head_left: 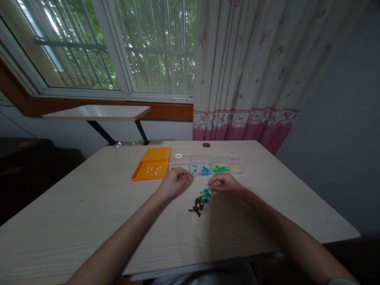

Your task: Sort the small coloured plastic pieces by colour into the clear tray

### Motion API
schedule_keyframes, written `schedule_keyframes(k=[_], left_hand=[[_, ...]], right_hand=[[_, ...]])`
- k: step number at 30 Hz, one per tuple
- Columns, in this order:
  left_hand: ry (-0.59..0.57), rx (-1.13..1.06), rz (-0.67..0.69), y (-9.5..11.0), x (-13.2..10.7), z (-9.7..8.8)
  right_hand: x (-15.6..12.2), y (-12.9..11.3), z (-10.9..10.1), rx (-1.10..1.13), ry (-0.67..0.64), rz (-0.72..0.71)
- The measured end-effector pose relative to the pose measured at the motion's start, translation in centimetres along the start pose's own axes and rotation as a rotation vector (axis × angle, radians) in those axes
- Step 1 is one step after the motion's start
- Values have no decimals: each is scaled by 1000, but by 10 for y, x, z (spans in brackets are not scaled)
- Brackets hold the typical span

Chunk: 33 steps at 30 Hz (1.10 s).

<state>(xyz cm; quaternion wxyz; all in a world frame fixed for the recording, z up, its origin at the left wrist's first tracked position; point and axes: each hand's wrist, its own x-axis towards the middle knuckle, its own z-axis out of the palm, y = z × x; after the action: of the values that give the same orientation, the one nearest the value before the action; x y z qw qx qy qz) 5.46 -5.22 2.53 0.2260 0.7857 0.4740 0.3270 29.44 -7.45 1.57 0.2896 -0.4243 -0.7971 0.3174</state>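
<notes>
A loose pile of small pieces (202, 201), brown, green, blue and pale yellow, lies on the table. My right hand (225, 183) is just beyond the pile's far right end, its fingers curled together at the tips. Whether a piece is between them is too small to see. My left hand (175, 181) is in front of a clear plastic compartment box, thumb and fingers pinched near its blue compartment. What that pinch holds, if anything, I cannot make out. The box's compartments hold blue pieces (204, 170), green pieces (219, 168) and yellow pieces (235, 168); my left hand partly hides the leftmost one.
To the left stands an open orange case (142, 174) with several whitish pieces inside. The clear box's raised lid (198, 158) lies behind its compartments. A small shelf (97, 113) on black legs rises at the table's back left, before the window. A curtain (237, 79) hangs behind.
</notes>
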Motion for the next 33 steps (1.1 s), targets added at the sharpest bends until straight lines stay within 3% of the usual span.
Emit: schedule_keyframes(k=[3, 5, 12, 18, 22, 29, 33], left_hand=[[-154, -262, -7, 19, -7, 22], [-190, -358, -47, 25, -10, 31], [-129, -427, -89, 26, -11, 32], [-150, -407, -109, 23, -10, 35], [-112, -339, -47, 21, -10, 35], [52, -126, 231, 28, -15, 24], [97, -57, 298, 29, -16, 23]], right_hand=[[3, 2, 16, 81, 114, -17], [4, 2, 23, 105, 153, -22], [4, 1, 27, 101, 202, -43], [1, -3, 26, -130, 207, -33], [0, -7, 24, -212, 194, 11], [1, -10, 23, -184, 265, 29], [1, -7, 26, -158, 285, 11]])
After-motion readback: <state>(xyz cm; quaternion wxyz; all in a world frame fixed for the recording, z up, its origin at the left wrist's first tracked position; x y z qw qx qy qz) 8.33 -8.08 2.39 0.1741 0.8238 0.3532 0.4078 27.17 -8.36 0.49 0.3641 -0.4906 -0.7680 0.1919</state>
